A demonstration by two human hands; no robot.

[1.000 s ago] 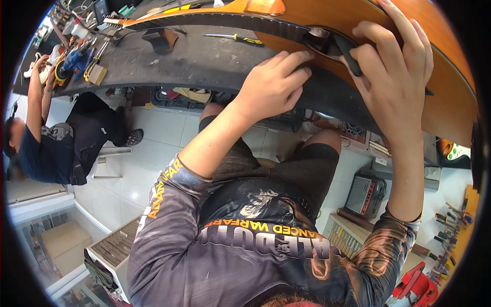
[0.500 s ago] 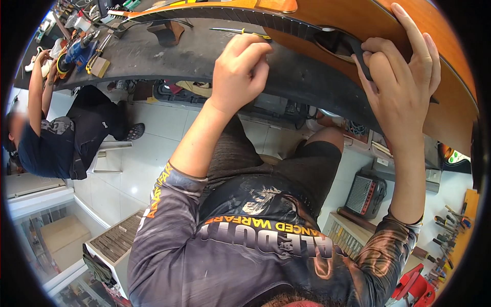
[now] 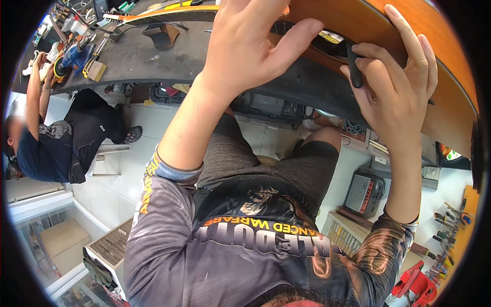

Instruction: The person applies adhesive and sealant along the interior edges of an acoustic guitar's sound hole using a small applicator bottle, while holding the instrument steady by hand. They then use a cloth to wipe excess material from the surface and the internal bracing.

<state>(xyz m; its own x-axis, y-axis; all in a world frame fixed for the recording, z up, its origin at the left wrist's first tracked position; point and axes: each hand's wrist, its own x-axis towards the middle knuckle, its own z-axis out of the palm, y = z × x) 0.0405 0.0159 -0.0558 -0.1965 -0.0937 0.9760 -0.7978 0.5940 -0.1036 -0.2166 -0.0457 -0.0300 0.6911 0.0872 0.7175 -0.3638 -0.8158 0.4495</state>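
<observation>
Guitar [image 3: 348, 18] on dark workbench [image 3: 123, 56]; right hand [image 3: 396, 84] pinches black handle [image 3: 354, 66] at soundhole [image 3: 327, 48]; left hand [image 3: 243, 51] over neck [image 3: 179, 14], cut off by frame, grip can't tell; pale tiled floor [image 3: 107, 204]; co-worker [image 3: 61, 148] at left; amplifier [image 3: 362, 193], hand tools [image 3: 447, 235] at right.

head cam | left of worn fisheye pair | looks steeply down, upright | shirt [image 3: 240, 271] close below | left hand [image 3: 243, 53], right hand [image 3: 395, 87], worktop [image 3: 128, 57] toward top | floor [image 3: 108, 202] farther off | edges bend at rim
</observation>
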